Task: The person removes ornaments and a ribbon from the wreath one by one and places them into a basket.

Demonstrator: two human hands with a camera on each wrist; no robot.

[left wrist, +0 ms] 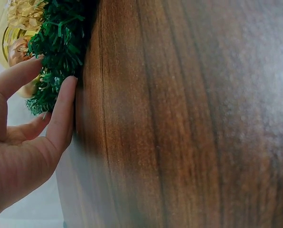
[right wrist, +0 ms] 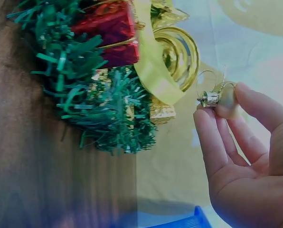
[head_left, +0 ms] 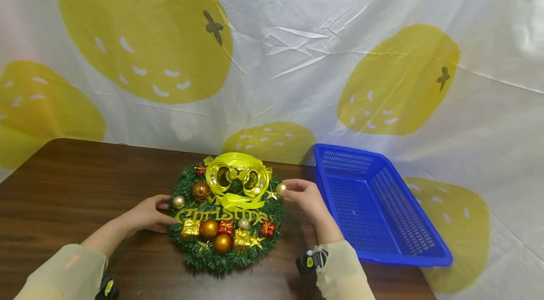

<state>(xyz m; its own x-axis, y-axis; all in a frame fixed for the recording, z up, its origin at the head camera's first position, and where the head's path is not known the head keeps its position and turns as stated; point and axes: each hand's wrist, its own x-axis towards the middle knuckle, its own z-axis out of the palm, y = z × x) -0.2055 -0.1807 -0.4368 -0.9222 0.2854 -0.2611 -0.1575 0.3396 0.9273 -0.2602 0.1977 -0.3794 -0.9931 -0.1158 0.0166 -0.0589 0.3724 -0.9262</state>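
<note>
A green Christmas wreath [head_left: 218, 262] lies on the table, with gold bells [head_left: 255, 184], a yellow ribbon bow [head_left: 242, 159] and gold "Christmas" lettering [head_left: 212, 215] on it. Several orange baubles and red and gold gift boxes sit along its lower part. At the wreath's left edge, my left hand [head_left: 146, 215] grips the tinsel [left wrist: 61, 45] between thumb and fingers. Beside the upper right edge, my right hand [head_left: 303, 196] pinches a small gold bauble [head_left: 281, 188]. The right wrist view shows the bauble's shiny cap [right wrist: 209, 99] and a thin hanging loop, apart from the wreath.
A blue plastic basket [head_left: 384, 260] stands to the right of my right hand. Behind the brown wooden table [head_left: 106, 172] hangs a white cloth [head_left: 272, 78] printed with yellow fruit.
</note>
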